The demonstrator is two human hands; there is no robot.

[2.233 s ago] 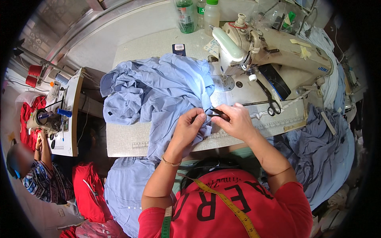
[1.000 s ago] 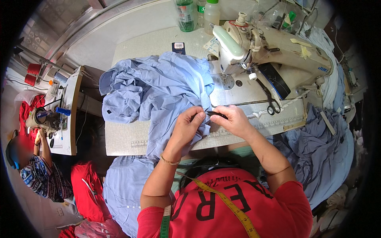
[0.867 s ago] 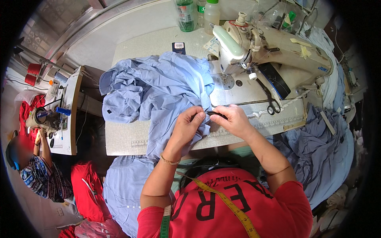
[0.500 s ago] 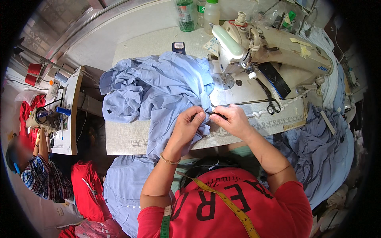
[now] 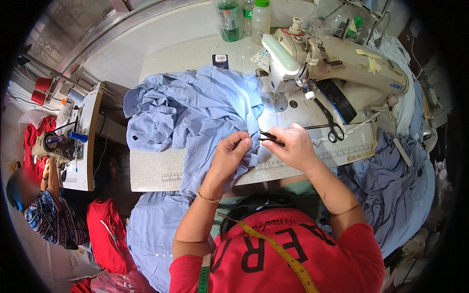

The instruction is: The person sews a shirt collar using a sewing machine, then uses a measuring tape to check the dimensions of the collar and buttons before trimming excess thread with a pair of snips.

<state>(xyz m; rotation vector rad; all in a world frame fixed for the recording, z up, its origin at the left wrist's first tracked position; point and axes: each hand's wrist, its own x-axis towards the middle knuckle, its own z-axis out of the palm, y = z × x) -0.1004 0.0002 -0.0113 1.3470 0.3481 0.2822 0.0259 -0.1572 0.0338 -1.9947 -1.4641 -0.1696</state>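
A crumpled light blue shirt (image 5: 195,105) lies on the sewing table's left half, one part hanging over the front edge. My left hand (image 5: 231,150) pinches the shirt's edge near the table front. Close beside it, my right hand (image 5: 294,148) grips small black thread snips (image 5: 271,138). Their blades are parted and point left at the cloth by my left fingertips. The sewing machine (image 5: 337,58) stands beyond my right hand, its needle plate (image 5: 278,101) bare of cloth.
Black scissors (image 5: 333,128) and a dark flat case (image 5: 338,100) lie by the machine. Bottles (image 5: 261,22) stand at the back. Blue-grey fabric (image 5: 386,176) heaps at right, and another light blue garment (image 5: 159,234) hangs at left. A co-worker (image 5: 56,215) sits at another machine far left.
My right hand has shifted slightly right, and the snips show more plainly with their blades apart. My left hand stays nearly in place on the shirt edge.
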